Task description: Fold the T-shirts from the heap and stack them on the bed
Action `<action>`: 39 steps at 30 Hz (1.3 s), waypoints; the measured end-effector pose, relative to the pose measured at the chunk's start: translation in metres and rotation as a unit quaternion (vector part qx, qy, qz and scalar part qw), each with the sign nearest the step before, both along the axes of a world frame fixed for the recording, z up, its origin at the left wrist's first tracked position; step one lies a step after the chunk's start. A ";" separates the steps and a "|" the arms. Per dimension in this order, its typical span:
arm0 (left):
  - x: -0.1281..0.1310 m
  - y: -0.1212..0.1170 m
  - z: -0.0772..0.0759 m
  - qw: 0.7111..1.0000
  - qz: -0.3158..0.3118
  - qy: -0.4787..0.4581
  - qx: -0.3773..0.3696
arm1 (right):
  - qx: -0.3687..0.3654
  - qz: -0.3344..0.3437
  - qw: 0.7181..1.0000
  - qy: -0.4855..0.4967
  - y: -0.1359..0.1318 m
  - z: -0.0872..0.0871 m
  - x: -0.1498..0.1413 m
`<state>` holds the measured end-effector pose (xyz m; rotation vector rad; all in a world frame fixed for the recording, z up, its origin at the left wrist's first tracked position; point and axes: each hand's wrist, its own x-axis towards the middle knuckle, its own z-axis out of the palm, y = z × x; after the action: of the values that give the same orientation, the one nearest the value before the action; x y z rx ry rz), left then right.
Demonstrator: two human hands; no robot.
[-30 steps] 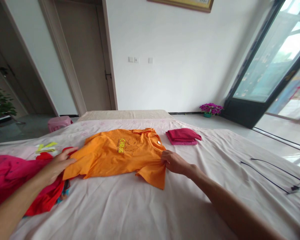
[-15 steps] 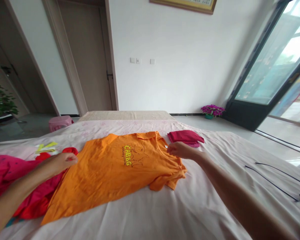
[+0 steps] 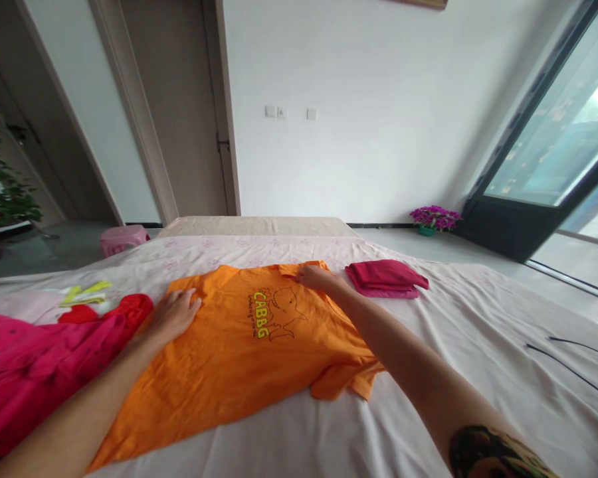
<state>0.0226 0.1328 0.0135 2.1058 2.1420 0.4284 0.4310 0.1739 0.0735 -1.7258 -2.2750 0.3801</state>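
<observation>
An orange T-shirt (image 3: 219, 358) with a yellow "CABBG" print and a whale-like drawing lies spread out on the cloth-covered bed (image 3: 259, 451). Its hem is towards the left and its collar towards the right. My left hand (image 3: 177, 312) rests flat on the far corner of the hem, fingers apart. At the far sleeve, my right hand (image 3: 315, 277) has its fingers bent and pressed together on the sleeve's edge. My right forearm hides part of the collar.
Folded dark red clothing (image 3: 386, 275) lies beyond the shirt's collar end. To the left is a heap of pink and red clothes (image 3: 40, 358), with yellow-and-white cloth (image 3: 86, 293) behind it. Black cords (image 3: 571, 372) lie at right. A pink stool (image 3: 124, 239) stands past the bed.
My left hand has moved right onto the hem and opened out. My right hand has gone from the collar left to the far sleeve. The view has shifted slightly.
</observation>
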 end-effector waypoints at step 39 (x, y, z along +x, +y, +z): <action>-0.032 -0.192 0.038 0.957 -0.286 0.031 -0.034 | 0.079 0.154 0.981 -0.092 -0.281 0.023 0.094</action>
<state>-0.0093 -0.0596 0.0516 2.5746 1.4322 0.2206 0.5252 -0.1072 0.0967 -1.3858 -2.6335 0.0961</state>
